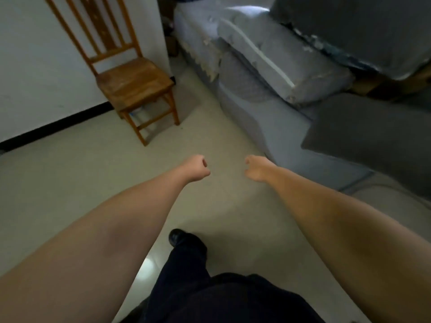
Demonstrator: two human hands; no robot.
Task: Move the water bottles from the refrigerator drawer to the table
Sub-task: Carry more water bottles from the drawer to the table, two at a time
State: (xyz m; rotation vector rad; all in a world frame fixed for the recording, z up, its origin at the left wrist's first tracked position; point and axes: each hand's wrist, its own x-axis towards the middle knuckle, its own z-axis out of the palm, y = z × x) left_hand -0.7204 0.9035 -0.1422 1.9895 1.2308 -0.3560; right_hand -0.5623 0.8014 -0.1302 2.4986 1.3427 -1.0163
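While both bare forearms reach forward over the pale floor, the left hand is curled into a fist that holds nothing, and the right hand has its fingers bent inward, also with nothing in it; the two hands hang near each other but apart, above the floor. No water bottle, refrigerator drawer or desk shows in the head view, so where the bottles are cannot be told. One wooden chair with a slatted back stands on the floor against the white wall, which has a black skirting strip along its foot. Along the right side runs one grey-blue sofa with worn, flaking edges; on it lies one long light-grey cushion with a white piping line, and two dark grey cushions, one at the top right and one lower. At the bottom one leg in dark trousers ends in one black shoe set on the floor. No writing or brand can be read anywhere.
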